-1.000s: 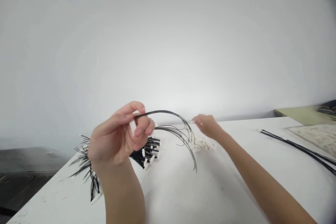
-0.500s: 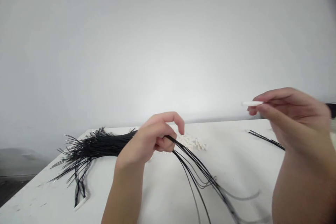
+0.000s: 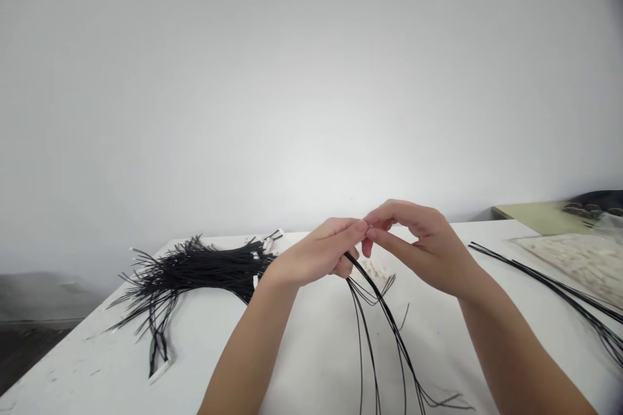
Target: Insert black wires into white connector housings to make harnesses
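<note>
Clock centred where the two hands meet. Left hand (image 3: 325,249) at 9: fingers curled, clamped on black wires (image 3: 380,296), which leave the curled fingers and droop toward 5 o'clock, some strands nearer 6. Right hand (image 3: 421,246) at 3: thumb and forefinger tips drawn in against left thumb tip; whether clamped on anything, cannot tell. White connectors (image 3: 376,268) on table (image 3: 209,331), 5 to 6 o'clock, partly hidden. Wire heap (image 3: 214,269) well apart, between 8 and 9.
</note>
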`<state>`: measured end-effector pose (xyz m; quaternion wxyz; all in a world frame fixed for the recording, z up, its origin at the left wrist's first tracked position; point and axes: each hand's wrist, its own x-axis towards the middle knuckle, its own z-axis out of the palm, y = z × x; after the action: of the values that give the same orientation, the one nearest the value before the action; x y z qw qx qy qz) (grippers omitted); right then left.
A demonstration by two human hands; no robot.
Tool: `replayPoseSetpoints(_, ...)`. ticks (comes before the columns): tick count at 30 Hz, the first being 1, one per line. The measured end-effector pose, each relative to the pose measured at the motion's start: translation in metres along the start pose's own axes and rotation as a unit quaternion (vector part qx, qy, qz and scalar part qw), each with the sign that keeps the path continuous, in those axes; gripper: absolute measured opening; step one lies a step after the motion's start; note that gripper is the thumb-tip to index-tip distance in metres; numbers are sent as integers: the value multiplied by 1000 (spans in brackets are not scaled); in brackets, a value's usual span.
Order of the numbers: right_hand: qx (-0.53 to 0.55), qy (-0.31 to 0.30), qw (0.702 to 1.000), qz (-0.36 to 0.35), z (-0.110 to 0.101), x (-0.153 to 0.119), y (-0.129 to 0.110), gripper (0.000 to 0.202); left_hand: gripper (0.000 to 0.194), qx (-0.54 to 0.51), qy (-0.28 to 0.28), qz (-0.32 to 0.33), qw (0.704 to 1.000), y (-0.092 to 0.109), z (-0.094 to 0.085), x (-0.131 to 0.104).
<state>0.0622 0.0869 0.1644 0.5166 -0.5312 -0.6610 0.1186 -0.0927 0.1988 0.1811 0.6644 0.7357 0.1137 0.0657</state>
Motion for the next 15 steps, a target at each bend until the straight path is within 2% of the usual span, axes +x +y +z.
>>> replayPoseSetpoints(5, 37, 65, 995, 64, 4, -2, 0, 20, 39, -45, 34, 30, 998, -2, -2, 3)
replayPoseSetpoints(7, 27, 42, 994, 100, 5, -3, -3, 19, 38, -62, 49, 58, 995, -3, -2, 3)
replayPoseSetpoints(11, 8, -64, 990, 127, 8, -5, -10, 25, 37, -77, 65, 102, 990, -3, -2, 2)
replayPoseSetpoints(15, 10, -65, 991, 117, 13, -6, -14, 27, 37, -80, 74, 129, 986, -4, -1, 2)
